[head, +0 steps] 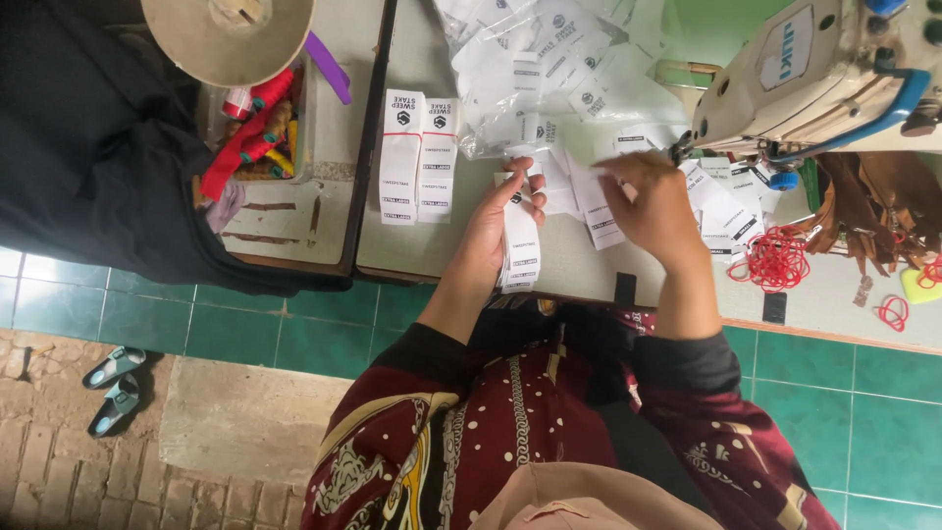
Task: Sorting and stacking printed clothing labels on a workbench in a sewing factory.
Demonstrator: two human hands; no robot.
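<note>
Your left hand point(496, 221) grips a stack of white labels point(520, 245). Your right hand point(653, 201) pinches one label point(601, 211) beside the sewing machine point(814, 74).

I see smooth white woven-cloth labels point(518, 240) stacked in my left hand point(488, 234), matt with black print. The tabletop point(579, 270) looks like pale, dull laminate. There's a crinkly, glossy clear plastic bag point(510, 59). The sewing machine point(814, 74) is cream enamelled metal with a slight sheen. The rubber bands point(775, 260) are red and matt, and the floor tiles point(863, 412) are glazed green.
</note>
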